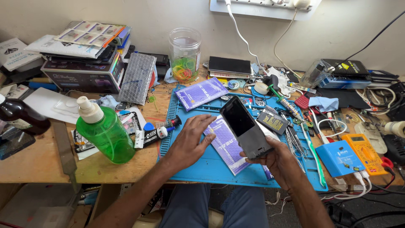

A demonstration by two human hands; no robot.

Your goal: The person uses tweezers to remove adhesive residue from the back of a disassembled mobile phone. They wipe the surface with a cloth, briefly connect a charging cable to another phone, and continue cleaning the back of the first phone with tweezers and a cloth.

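Your right hand (276,158) grips a dark phone (244,126) by its lower end, fingers curled round the bottom edge, screen side up and tilted, top end pointing away from you. It's held just above the blue work mat (202,164), approx. mid-mat. Your left hand (190,141) lies open and flat, palm down on the mat, fingertips touching a purple-and-white packet (228,145) that lies under the phone. A second purple packet (200,93) sits at the mat's far left corner. Left of the mat: a black glue tube (154,135) w/ a white cap, then a green plastic bottle (105,131) tilted on the wooden bench. Behind, a clear jar (184,55) w/ coloured rubber bands inside. Right of the phone: tweezers & small tools, a blue box (339,158), and an orange multimeter (365,154) just beside it.
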